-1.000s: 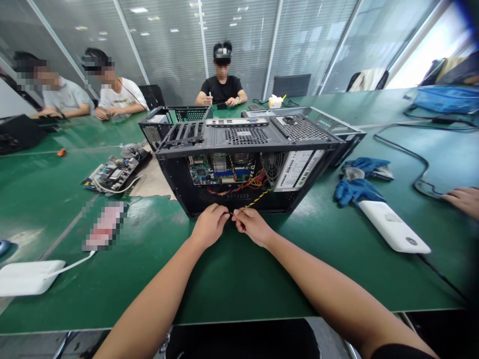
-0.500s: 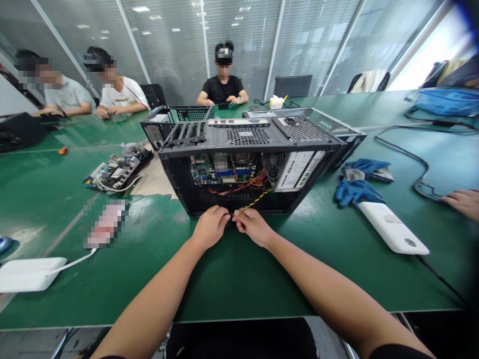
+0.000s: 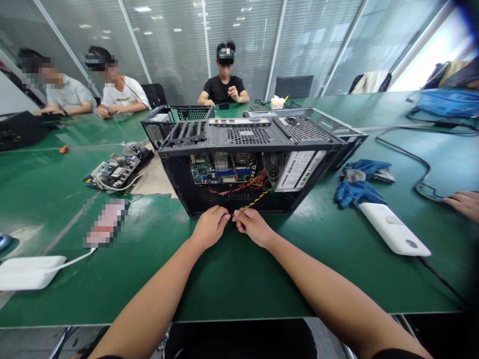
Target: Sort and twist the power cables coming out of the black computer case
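Observation:
A black computer case (image 3: 239, 139) stands in front of me with its open side facing me. Inside it are a green motherboard (image 3: 202, 172), a power supply (image 3: 297, 172) with a white label, and a bundle of red and orange wires (image 3: 239, 189). A yellow-and-black twisted cable (image 3: 258, 199) runs from near the power supply out to my hands. My left hand (image 3: 211, 227) pinches its end at the case's lower front edge. Close beside it, my right hand (image 3: 252, 227) is closed on the same cable. My fingers hide the cable's tip.
Left lie a loose circuit board (image 3: 116, 172), a blurred-out pink device (image 3: 107, 222) and a white power bank (image 3: 33, 272). Blue gloves (image 3: 355, 192) and another white power bank (image 3: 394, 229) lie right. Another person's hand (image 3: 464, 203) rests at the right edge. Several people sit across the table (image 3: 239, 294).
My hands keep the same hold on the cable, with hardly any movement. The person across in black has raised one hand, holding something small and orange. The view has shifted slightly.

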The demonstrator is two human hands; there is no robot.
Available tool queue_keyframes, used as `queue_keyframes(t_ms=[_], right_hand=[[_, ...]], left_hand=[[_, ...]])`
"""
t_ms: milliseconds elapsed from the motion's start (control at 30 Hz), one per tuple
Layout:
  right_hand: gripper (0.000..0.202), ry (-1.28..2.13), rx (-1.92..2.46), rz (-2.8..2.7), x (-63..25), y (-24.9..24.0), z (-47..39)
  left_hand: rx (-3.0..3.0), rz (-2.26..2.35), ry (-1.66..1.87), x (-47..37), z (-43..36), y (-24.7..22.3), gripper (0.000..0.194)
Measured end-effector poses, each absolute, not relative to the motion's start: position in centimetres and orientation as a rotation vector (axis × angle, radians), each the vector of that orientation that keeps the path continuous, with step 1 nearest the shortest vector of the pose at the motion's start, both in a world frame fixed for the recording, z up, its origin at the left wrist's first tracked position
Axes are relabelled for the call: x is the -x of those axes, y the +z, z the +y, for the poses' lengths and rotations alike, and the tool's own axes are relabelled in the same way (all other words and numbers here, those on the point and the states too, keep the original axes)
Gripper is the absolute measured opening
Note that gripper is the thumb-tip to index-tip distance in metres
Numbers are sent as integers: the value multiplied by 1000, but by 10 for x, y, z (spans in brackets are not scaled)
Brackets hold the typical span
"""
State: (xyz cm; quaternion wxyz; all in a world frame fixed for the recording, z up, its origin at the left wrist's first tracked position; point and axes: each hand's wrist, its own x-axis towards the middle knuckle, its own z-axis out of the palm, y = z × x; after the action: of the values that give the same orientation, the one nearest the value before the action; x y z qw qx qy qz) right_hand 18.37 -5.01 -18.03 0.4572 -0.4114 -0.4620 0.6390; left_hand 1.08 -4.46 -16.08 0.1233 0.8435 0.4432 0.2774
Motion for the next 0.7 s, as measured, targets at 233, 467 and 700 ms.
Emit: queue_keyframes(t_ms=[233, 467, 700], right_hand=[[37, 1549, 1036, -1178, -182, -178, -51], [38, 1534, 1071, -1178, -182, -176, -51], [38, 1471, 1111, -1248, -183, -170, -53]], left_hand=[[-2347, 1237, 848, -10, -46, -154, 18], [-2403, 1269, 896, -10, -49, -153, 12], [-2417, 1260, 837, -10, -48, -156, 20]])
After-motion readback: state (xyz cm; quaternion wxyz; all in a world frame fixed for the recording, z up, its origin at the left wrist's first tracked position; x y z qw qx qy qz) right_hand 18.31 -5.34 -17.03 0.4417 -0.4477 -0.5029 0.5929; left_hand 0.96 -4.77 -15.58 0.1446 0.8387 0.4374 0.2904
